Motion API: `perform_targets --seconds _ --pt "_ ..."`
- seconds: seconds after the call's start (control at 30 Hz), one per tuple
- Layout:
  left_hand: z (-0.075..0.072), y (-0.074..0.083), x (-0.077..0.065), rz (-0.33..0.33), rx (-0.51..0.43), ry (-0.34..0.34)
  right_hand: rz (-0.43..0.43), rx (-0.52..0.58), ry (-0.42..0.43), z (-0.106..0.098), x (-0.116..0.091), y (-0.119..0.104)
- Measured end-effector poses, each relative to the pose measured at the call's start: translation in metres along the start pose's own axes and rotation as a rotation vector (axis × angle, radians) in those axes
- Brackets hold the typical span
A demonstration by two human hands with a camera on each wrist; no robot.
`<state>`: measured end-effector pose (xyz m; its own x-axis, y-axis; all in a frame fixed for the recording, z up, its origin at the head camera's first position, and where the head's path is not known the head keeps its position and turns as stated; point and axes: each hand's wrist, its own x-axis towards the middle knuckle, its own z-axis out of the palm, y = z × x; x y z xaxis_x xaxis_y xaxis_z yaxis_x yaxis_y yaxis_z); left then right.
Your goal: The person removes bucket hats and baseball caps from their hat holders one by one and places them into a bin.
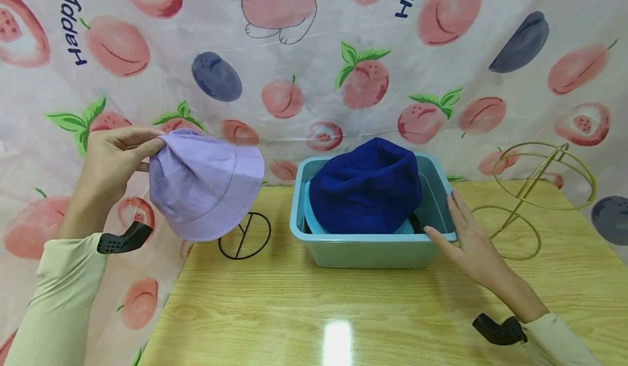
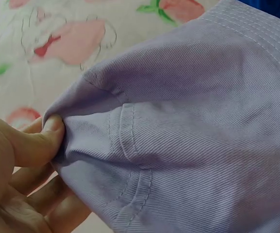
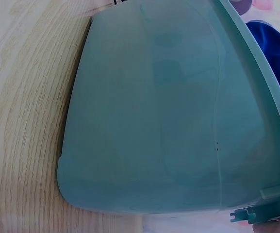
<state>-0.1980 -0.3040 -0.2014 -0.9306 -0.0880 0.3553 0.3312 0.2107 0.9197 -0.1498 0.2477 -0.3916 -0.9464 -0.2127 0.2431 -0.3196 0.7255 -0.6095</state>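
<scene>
At the left, my left hand [image 1: 110, 161] pinches the crown of a lavender bucket hat [image 1: 206, 186] between thumb and fingers, holding it up above the table. The left wrist view shows the thumb [image 2: 35, 145] pressed on the bunched, stitched cloth [image 2: 178, 126]. My right hand [image 1: 468, 240] rests against the front right corner of a teal plastic bin [image 1: 373, 251], its fingers straight along the side and its thumb at the front rim. Inside the bin lies a dark blue hat [image 1: 365, 186], over a light blue item [image 1: 319, 221] that is mostly covered.
A black wire stand [image 1: 245, 251] with a round base is partly behind the lavender hat. To the bin's right stands a gold wire stand [image 1: 522, 197] with rings. Both are on the wooden table [image 1: 275, 311], before a fruit-print cloth [image 1: 304, 60].
</scene>
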Motion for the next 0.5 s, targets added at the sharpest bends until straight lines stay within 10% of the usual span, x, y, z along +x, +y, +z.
perform_targets --seconds 0.33,0.5 --pt "0.022 0.031 -0.004 0.094 0.315 0.025 -0.008 -0.001 0.005 0.0 0.0 0.0" --pt "0.035 0.047 -0.003 0.103 0.323 0.029 -0.002 -0.005 0.002 -0.001 0.0 -0.001"
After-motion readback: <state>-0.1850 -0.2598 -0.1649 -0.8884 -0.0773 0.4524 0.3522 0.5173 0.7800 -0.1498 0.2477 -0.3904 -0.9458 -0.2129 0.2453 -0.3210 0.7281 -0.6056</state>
